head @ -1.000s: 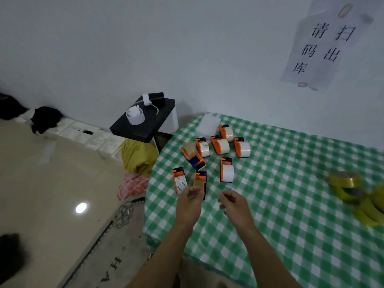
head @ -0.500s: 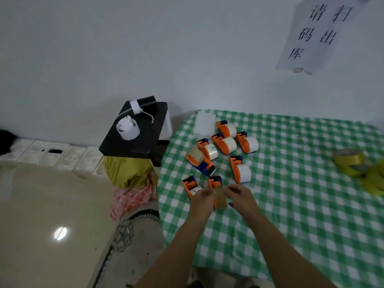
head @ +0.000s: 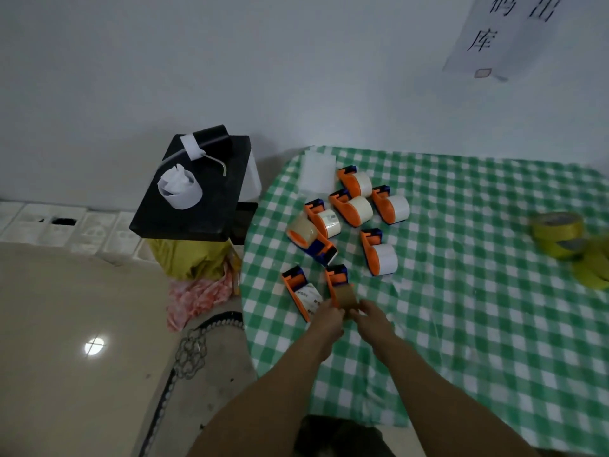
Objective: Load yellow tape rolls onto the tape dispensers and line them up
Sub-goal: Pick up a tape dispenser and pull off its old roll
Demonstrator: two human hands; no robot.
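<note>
Hands, both mine, meet just in front of me over a table in a green-checked cloth [head: 461,324]. My left hand [head: 326,319] and right hand [head: 372,319] are closed, fingers curled, on the near end of a tan roll [head: 346,296] seated in an orange tape dispenser [head: 337,278] with a blue head. The fingertips are too small to say exactly how they pinch it. Just beside my left hand lies a second dispenser [head: 300,291] carrying a white printed roll. Beyond both hands six more dispensers [head: 351,207] sit in a loose cluster, pointing different ways, with white or clear rolls on them; one has tipped onto its side. Well off past my right hand, near the far edge of the cloth, a pile of yellow tape rolls [head: 558,232] waits, apart from every dispenser. Judging by this, the job is at an early stage: no dispenser visibly holds one of the yellow rolls, unless the tan one counts, and none are set in a row. Loading and lining up all remain to be done.
</note>
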